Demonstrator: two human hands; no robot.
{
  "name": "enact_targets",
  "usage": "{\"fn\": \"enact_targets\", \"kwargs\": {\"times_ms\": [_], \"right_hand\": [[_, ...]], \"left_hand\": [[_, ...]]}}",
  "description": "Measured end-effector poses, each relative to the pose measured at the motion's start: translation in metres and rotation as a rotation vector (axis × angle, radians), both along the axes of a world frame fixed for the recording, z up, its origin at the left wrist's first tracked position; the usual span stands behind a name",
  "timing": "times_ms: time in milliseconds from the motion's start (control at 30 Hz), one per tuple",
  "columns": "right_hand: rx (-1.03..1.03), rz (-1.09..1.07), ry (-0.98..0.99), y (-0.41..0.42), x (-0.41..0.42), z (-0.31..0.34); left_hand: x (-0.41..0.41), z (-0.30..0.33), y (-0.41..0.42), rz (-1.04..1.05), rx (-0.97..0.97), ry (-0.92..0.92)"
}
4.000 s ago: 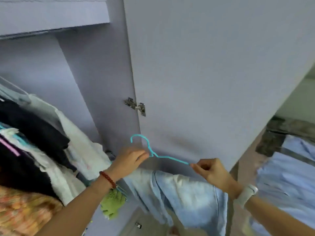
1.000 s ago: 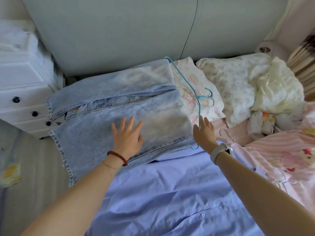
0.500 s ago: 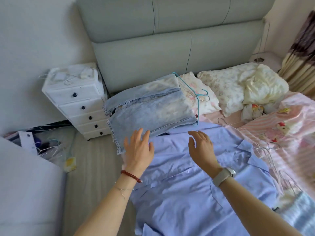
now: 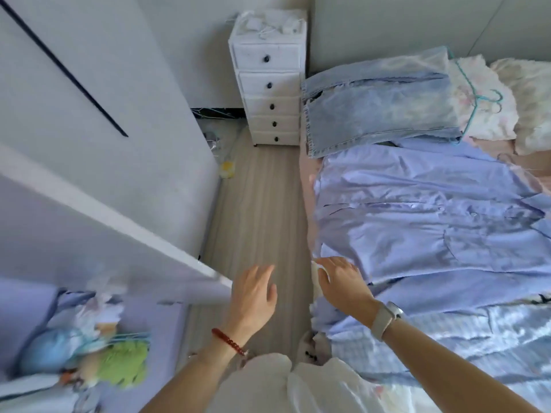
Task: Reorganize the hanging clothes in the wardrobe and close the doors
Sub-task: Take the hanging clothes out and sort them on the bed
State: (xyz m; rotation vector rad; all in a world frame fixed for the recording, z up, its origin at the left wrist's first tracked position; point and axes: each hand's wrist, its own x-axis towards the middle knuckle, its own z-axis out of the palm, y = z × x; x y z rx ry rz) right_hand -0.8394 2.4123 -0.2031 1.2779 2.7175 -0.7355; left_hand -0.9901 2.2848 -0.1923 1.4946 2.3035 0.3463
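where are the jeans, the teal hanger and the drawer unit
jeans (image 4: 381, 111): head view, middle of the folded denim
teal hanger (image 4: 489, 96): head view, its hook
drawer unit (image 4: 269, 84): head view, second drawer front

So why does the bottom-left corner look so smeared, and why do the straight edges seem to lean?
Head view: the toys low in the wardrobe are motion-blurred; the jeans and drawer unit stay fairly sharp; the wide-angle lens slants the wardrobe door; daylight is soft, without hard shadows.

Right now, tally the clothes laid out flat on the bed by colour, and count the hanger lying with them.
Light-blue denim jeans: 1
Lavender-blue shirt: 1
Teal hanger: 1
Total: 3
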Motion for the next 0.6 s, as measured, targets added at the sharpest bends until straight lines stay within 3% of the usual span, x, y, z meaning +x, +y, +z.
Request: {"fn": "enact_targets", "kwargs": {"times_ms": [133,233,500,600], "right_hand": [[-0.024,0.286,-0.069,-0.068,-0.049,0.007],[-0.091,0.483,-0.038,-0.118,-0.100,0.021],[-0.056,0.876,0.162,-0.290,-0.267,0.076],[-0.082,0.950,0.296,-0.355,-0.324,0.107]], "left_hand": [[-0.031,0.008,-0.095,0.071,0.089,0.062],[-0.072,0.022,-0.161,0.261,-0.017,0.148],[-0.177,0.097,-0.368,0.834,0.124,0.429],[-0.201,0.133,-0.436,0.958,0.180,0.555]]}}
